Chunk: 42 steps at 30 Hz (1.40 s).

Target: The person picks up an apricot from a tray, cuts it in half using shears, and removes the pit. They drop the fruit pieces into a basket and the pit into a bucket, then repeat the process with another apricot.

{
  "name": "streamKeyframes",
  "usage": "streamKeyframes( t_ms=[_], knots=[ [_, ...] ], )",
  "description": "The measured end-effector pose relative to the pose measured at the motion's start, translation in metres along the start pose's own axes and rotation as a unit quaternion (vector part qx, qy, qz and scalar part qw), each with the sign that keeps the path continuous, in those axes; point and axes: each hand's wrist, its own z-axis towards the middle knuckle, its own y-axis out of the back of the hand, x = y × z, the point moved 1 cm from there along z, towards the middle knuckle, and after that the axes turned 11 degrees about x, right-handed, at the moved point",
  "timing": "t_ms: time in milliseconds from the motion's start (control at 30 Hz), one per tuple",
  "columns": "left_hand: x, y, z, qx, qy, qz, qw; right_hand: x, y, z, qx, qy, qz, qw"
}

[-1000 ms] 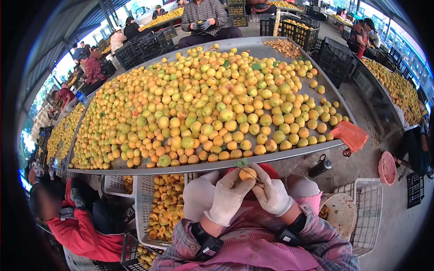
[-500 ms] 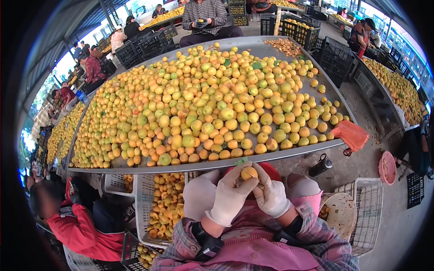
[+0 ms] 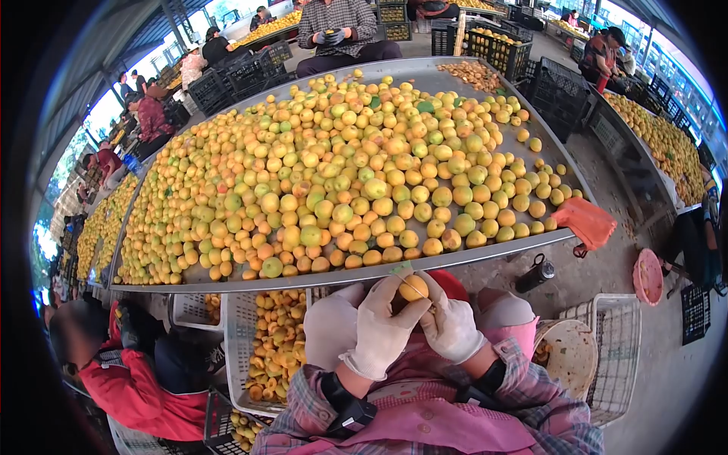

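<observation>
My left hand (image 3: 384, 331), in a white glove, is closed around a yellow-orange apricot (image 3: 413, 288) just below the front rim of the metal table (image 3: 334, 285). At the fruit's right side, my right hand (image 3: 453, 327), also gloved, has its fingers pinched together. A thin pale line crosses the apricot towards the right fingertips; whether it is a cut or a thin tool I cannot make out. A small green piece (image 3: 402, 268), perhaps a leaf, shows above the left fingertips. Many whole apricots (image 3: 326, 174) cover the table.
A white crate (image 3: 238, 341) of opened apricots stands left of my knees. On my right are a bucket (image 3: 570, 356), a white crate (image 3: 618, 356), a dark bottle (image 3: 535, 273) and a pink basket (image 3: 648, 277). An orange bag (image 3: 588, 221) hangs over the table corner. A person in red (image 3: 140, 390) sits at left.
My view has shifted slightly, so the scene sits a little further left and up. Both hands stay at the apricot, which looks slightly turned.
</observation>
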Motion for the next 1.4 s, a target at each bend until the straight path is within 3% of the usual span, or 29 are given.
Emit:
streamKeyframes(
  t_ms=[67,133,233,433,533,633,800,967,1033,1200,1400],
  knots=[
    [-0.006,0.0,0.001,-0.011,-0.034,0.051,0.998,-0.001,0.0,0.002,-0.005,0.002,0.0,1.0],
    [-0.018,-0.001,-0.001,-0.012,0.029,-0.055,0.998,-0.002,-0.002,0.005,-0.011,0.007,0.003,1.0],
    [-0.014,0.002,0.002,-0.004,0.064,-0.063,0.996,-0.002,-0.005,0.003,-0.019,0.017,0.029,0.999],
    [-0.007,0.003,0.002,0.047,0.037,-0.021,0.998,-0.003,0.001,0.001,0.037,-0.008,0.128,0.991],
    [-0.01,0.002,0.001,0.026,0.037,-0.01,0.999,-0.004,-0.002,0.002,0.035,0.029,0.183,0.982],
    [-0.006,-0.001,-0.004,0.018,0.035,-0.027,0.999,-0.001,-0.004,0.001,0.058,0.021,0.284,0.957],
    [-0.003,-0.003,-0.008,0.02,0.049,-0.071,0.996,-0.005,-0.011,-0.003,0.077,0.004,0.49,0.868],
    [-0.007,-0.002,-0.01,0.013,0.046,-0.042,0.998,-0.002,-0.004,-0.003,0.11,-0.053,0.503,0.856],
    [-0.001,-0.004,-0.011,0.01,0.05,-0.09,0.995,-0.001,-0.006,-0.004,0.112,-0.06,0.512,0.849],
    [0.005,-0.003,-0.011,0.011,0.05,-0.119,0.992,0.0,-0.005,-0.002,0.072,-0.002,0.344,0.936],
    [0.009,0.0,-0.012,0.038,0.055,-0.081,0.994,0.003,0.005,0.002,0.075,0.026,0.277,0.958]
  ],
)
